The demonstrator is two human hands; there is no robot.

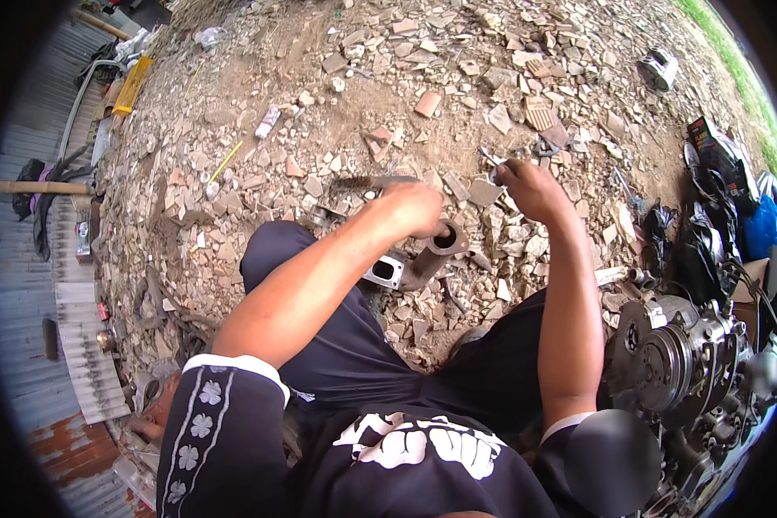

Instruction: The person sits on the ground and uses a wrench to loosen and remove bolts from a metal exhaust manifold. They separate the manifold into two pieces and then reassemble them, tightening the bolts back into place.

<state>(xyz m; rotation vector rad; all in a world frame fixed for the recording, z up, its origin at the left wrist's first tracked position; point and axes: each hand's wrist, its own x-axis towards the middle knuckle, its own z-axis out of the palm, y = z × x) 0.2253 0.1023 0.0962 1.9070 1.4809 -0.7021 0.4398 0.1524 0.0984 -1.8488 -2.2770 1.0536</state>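
Between my knees, a rusty metal pipe point(420, 271) curves from a round open flange up to a flat, pale rectangular flange point(384, 271). My left hand point(411, 209) is closed at the round flange, its fingertips on the rim. A dark, narrow, brush-like strip point(367, 182) shows just beyond that fist; whether the hand also touches it, I cannot tell. Farther right, above the rubble, my right hand point(531, 188) is closed around a slim tool with a bright tip point(489, 156); its kind is too small to make out.
Broken tiles and stones point(423, 104) cover the ground. At right stand a greasy engine with pulleys point(665, 358) and black bags point(699, 246). Corrugated metal sheets point(26, 285) line the left side. A white tube point(268, 122) lies ahead on the left.
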